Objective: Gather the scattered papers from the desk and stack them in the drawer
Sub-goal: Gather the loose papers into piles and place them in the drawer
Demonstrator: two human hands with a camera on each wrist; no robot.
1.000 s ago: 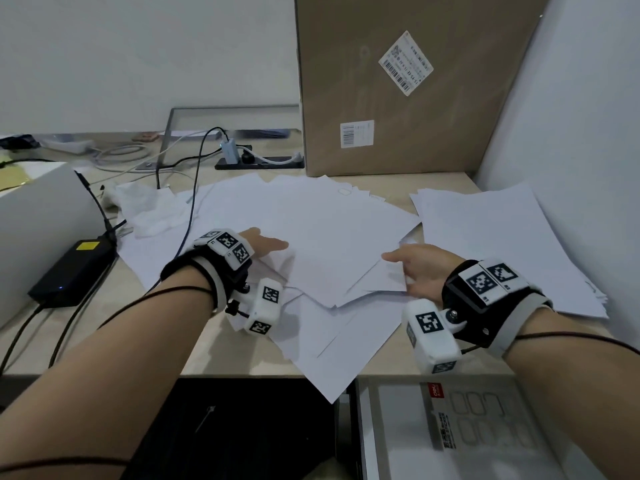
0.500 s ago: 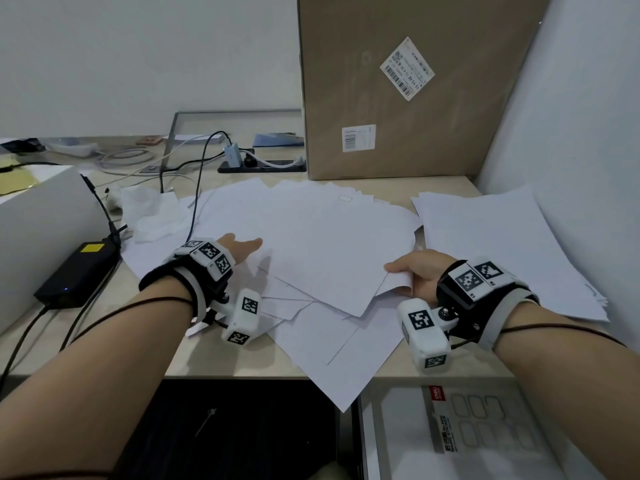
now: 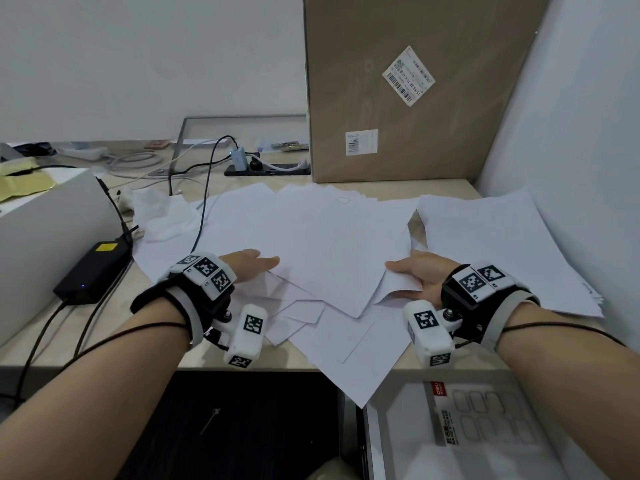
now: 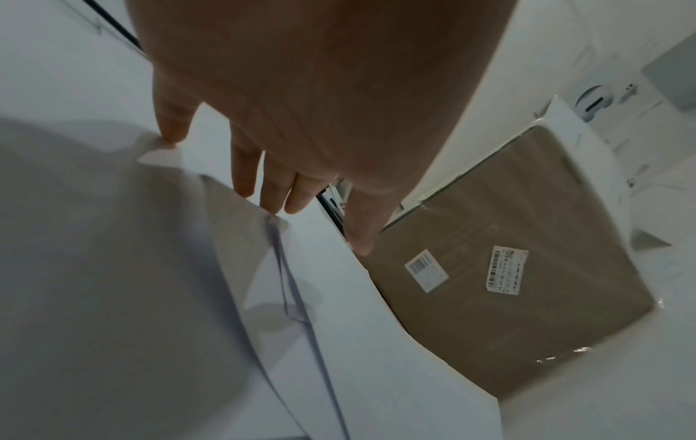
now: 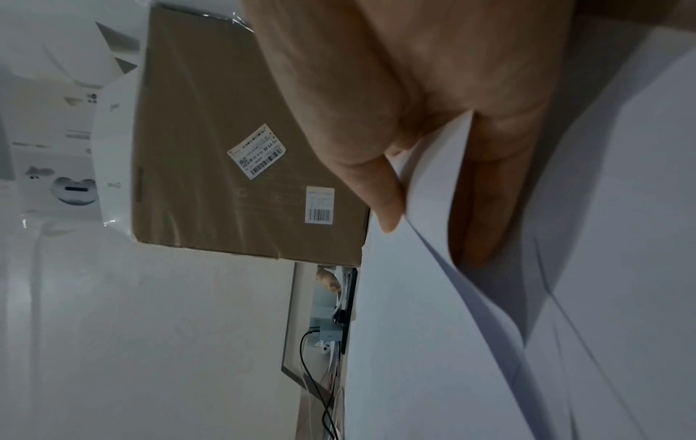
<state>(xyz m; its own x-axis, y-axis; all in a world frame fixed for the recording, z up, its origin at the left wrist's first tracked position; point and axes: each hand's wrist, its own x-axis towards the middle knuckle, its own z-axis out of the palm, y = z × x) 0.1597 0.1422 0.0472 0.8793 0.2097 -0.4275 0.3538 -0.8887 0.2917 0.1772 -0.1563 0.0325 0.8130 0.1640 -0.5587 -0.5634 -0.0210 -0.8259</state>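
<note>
Both hands work the loose papers (image 3: 322,244): right hand (image 3: 420,273) pinches sheets, left hand (image 3: 251,265) apparently flat; thin, floppy, slippery — grip opposite edges.

Both forearms reach forward side by side, bare, each with a black strap and white tagged camera block at the wrist. The left hand (image 3: 247,268) lies low and flat, palm down, fingers (image 4: 244,166) straight and slightly spread, their tips touching the loose papers (image 3: 311,244). The right hand (image 3: 420,273) faces it from the other side, thumb on top and fingers (image 5: 485,190) slid beneath, pinching the edge of a few sheets.
</note>
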